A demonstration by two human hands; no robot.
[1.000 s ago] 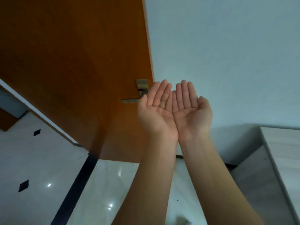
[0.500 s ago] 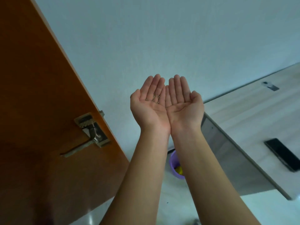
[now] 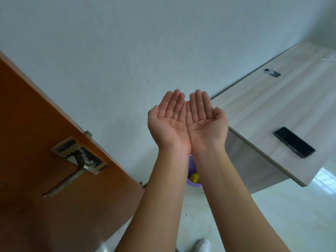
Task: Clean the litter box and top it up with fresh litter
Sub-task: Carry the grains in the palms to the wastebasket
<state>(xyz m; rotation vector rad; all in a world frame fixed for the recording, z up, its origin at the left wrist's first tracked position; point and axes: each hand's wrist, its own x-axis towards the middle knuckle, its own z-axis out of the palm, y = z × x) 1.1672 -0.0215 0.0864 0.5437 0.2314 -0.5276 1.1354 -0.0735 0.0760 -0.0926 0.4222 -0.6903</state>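
My left hand [image 3: 168, 120] and my right hand [image 3: 206, 120] are raised side by side, palms up, their inner edges touching. The fingers are straight and held together. A small scatter of dark grains [image 3: 175, 113] lies on the fingers of my left hand; the right palm is bare. Neither hand grips anything. No litter box, scoop or litter bag is in view.
An orange-brown wooden door [image 3: 45, 179] with a metal lever handle [image 3: 76, 160] stands at the left. A pale wooden desk [image 3: 272, 106] with a black phone [image 3: 294, 141] is at the right. A purple bin [image 3: 193, 177] sits on the glossy floor behind my wrists. A white shoe [image 3: 202, 245] shows at the bottom.
The view has swung to the right: the door slid left, and the desk, phone and purple bin came into view. My hands kept the same cupped, palms-up pose.
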